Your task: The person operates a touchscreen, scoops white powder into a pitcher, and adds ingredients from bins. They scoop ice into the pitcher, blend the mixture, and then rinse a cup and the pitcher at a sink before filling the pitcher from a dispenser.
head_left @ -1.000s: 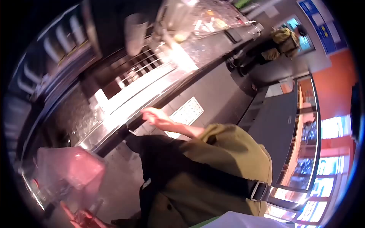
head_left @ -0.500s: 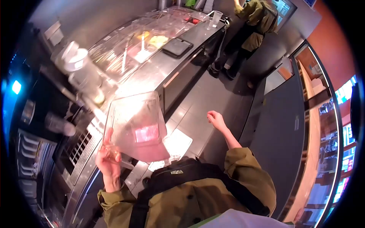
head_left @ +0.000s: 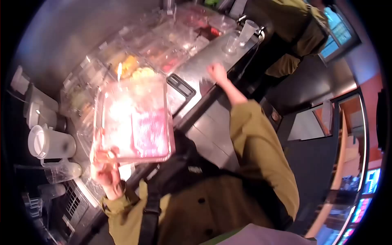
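Note:
A clear rectangular plastic container (head_left: 132, 118) with pink contents inside is gripped at its lower left corner by my left hand (head_left: 106, 165). Glare washes out part of it. My right hand (head_left: 217, 72) is above the steel counter edge, its fingers curled together, with nothing visible in them. Nearest to that hand are a black tray-like device (head_left: 181, 86) on the counter and two clear cups (head_left: 248, 32) farther back. Behind the container lie clear bins (head_left: 163, 55) of food, some yellow and orange, some red.
White-lidded pitchers (head_left: 52, 142) and a clear measuring jug (head_left: 62, 171) stand at the left. A co-worker (head_left: 304, 34) in an olive top is at the upper right. A dark counter front (head_left: 310, 163) runs along the right, with tiled floor (head_left: 212, 132) between.
The view has moved closer to the food bins and the co-worker. My left hand has raised the container in front of the bins. My right hand has moved up and over the counter edge.

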`<state>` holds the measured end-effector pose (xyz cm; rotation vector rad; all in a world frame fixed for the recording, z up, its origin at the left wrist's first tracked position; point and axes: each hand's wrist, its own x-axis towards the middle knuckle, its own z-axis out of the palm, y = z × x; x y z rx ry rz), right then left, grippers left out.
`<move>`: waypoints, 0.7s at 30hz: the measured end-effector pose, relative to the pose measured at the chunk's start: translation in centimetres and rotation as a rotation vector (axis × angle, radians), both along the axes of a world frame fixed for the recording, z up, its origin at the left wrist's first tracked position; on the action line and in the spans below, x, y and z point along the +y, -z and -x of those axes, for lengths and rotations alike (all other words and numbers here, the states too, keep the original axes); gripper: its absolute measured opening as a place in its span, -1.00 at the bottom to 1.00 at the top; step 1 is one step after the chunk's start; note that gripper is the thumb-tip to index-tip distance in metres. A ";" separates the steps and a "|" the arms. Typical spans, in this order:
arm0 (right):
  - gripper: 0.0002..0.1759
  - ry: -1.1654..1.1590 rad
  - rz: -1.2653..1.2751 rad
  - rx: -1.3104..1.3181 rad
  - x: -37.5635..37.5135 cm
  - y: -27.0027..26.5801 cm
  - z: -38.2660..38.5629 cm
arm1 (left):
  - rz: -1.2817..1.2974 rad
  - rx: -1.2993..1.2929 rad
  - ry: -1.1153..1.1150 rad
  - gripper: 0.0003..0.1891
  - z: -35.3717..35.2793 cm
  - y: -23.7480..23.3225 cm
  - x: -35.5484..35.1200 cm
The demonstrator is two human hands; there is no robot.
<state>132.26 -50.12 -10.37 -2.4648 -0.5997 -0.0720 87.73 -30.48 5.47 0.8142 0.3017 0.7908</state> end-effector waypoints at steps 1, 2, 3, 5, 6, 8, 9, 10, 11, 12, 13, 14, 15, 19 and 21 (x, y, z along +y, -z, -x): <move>-0.69 0.025 0.038 -0.011 1.1 -1.2 -3.6 | -0.018 0.023 -0.038 -0.19 -2.6 -0.4 0.0; -0.70 0.051 0.055 -0.023 2.1 -1.5 -7.1 | -0.036 0.046 -0.075 -0.20 -5.2 -0.8 -0.1; -0.70 0.083 0.063 -0.031 3.1 -1.5 -10.0 | -0.107 -0.068 0.153 -0.23 -7.3 -1.7 0.4; -0.70 0.127 0.099 -0.107 5.6 0.0 -15.8 | -0.125 -0.041 0.066 -0.23 -11.5 -1.8 0.6; -0.69 0.133 0.127 -0.172 7.0 1.3 -18.2 | -0.147 0.036 -0.013 -0.19 -13.4 -2.6 0.1; -0.65 0.127 0.231 -0.161 9.4 2.9 -21.6 | -0.130 0.087 -0.077 -0.16 -16.9 -3.7 -0.7; -0.64 0.094 0.289 -0.154 10.2 3.9 -23.5 | -0.093 0.063 -0.066 -0.17 -18.1 -3.8 -1.0; -0.63 0.060 0.350 -0.141 10.7 5.0 -25.7 | -0.128 0.071 -0.102 -0.18 -18.9 -3.1 -1.2; -0.62 0.029 0.402 -0.132 11.4 5.8 -27.4 | -0.172 0.074 -0.133 -0.19 -19.6 -2.1 -1.0; -0.62 0.003 0.432 -0.232 11.6 5.4 -27.5 | -0.164 0.084 -0.176 -0.19 -20.6 -2.1 -1.0; -0.63 -0.008 0.328 -0.149 11.0 5.0 -28.0 | -0.157 0.095 -0.218 -0.19 -21.8 -2.2 -1.0; -0.65 -0.020 0.228 -0.059 10.5 4.7 -28.6 | -0.093 0.130 -0.280 -0.19 -23.0 -2.7 -1.4; -0.66 -0.030 0.119 0.020 10.9 3.4 -29.4 | -0.038 0.151 -0.347 -0.19 -24.5 -3.2 -1.6; -0.81 -0.168 -0.427 0.564 10.7 1.1 -31.7 | -0.179 0.315 -0.415 -0.14 -27.9 -4.1 -1.8; -0.83 -0.207 -0.416 0.431 10.9 4.3 -34.5 | -0.191 0.364 -0.427 -0.10 -28.2 -4.0 -1.4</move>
